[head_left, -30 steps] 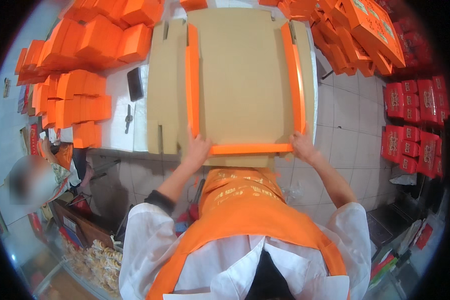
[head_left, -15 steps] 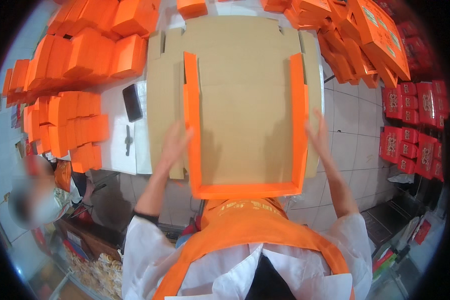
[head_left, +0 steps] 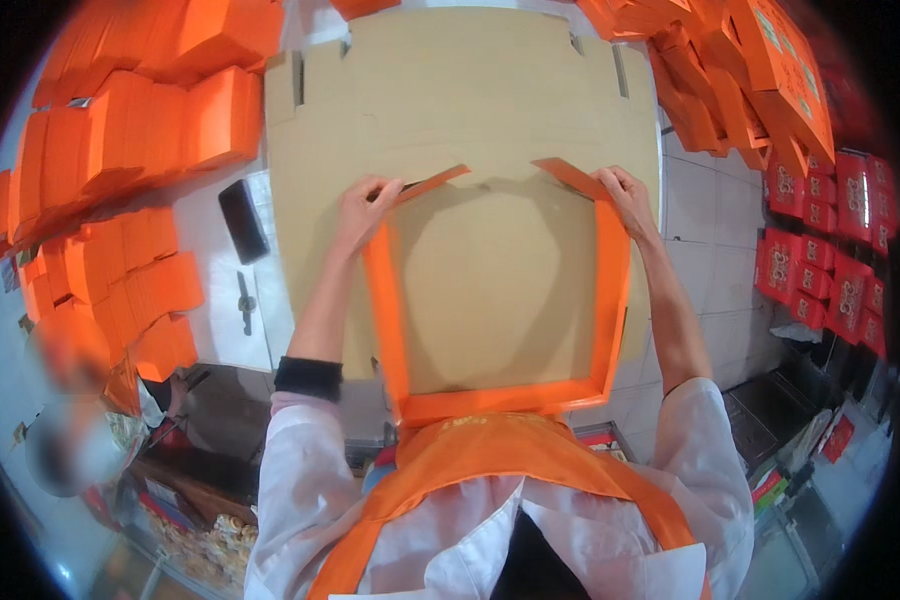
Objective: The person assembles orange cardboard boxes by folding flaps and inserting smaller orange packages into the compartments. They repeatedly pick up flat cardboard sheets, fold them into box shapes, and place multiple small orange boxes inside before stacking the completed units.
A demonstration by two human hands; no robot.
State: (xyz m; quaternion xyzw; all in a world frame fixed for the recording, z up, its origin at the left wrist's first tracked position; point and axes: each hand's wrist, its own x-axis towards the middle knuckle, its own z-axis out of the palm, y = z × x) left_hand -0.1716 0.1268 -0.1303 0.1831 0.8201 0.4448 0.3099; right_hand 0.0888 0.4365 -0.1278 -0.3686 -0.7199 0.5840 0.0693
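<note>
A long orange cardboard strip point(head_left: 500, 402), bent into a box frame, stands on a flat brown cardboard sheet point(head_left: 490, 270). Its near side lies close to my apron, and its two end flaps angle inward at the far corners with a gap between their tips. At the far left corner my left hand point(head_left: 372, 203) is closed, pinching the strip where the flap bends. My right hand point(head_left: 626, 203) pinches the far right corner in the same way. The fingertips are partly hidden behind the card.
Stacks of folded orange boxes point(head_left: 150, 130) fill the left; more orange boxes point(head_left: 760, 80) pile up at the far right. A dark phone point(head_left: 243, 221) and a small dark tool point(head_left: 245, 303) lie left of the sheet. Red boxes point(head_left: 820, 240) stand right. A blurred person point(head_left: 65, 430) is at lower left.
Both hands have moved farther away from me along the strip's sides and closed on its far corners. The strip's straight ends are now bent inward. The view has shifted slightly.
</note>
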